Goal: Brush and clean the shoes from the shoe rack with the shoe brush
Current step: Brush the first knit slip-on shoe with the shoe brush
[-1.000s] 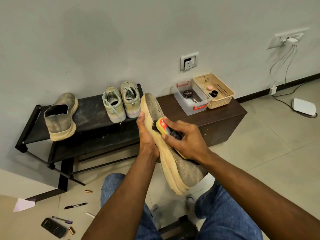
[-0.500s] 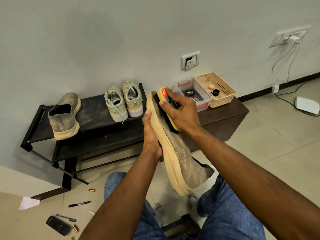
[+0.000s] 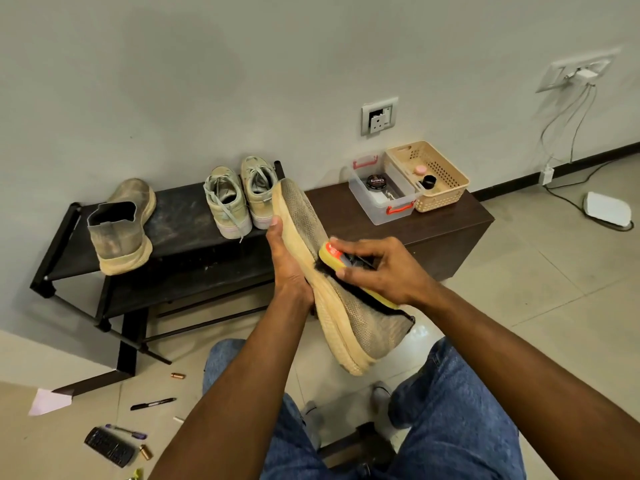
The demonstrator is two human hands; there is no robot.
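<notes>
Since half a second ago the right hand (image 3: 377, 268) has drawn the shoe brush (image 3: 349, 271) back from the toe to the middle of the shoe (image 3: 346, 289), fingers curled over its yellow back, bristles against the mesh. The left hand (image 3: 289, 268) grips the pale sole, toe tilted up toward the shoe rack (image 3: 180, 244). A tin (image 3: 375, 182) in the clear box (image 3: 381, 195) reads "Cherry".
</notes>
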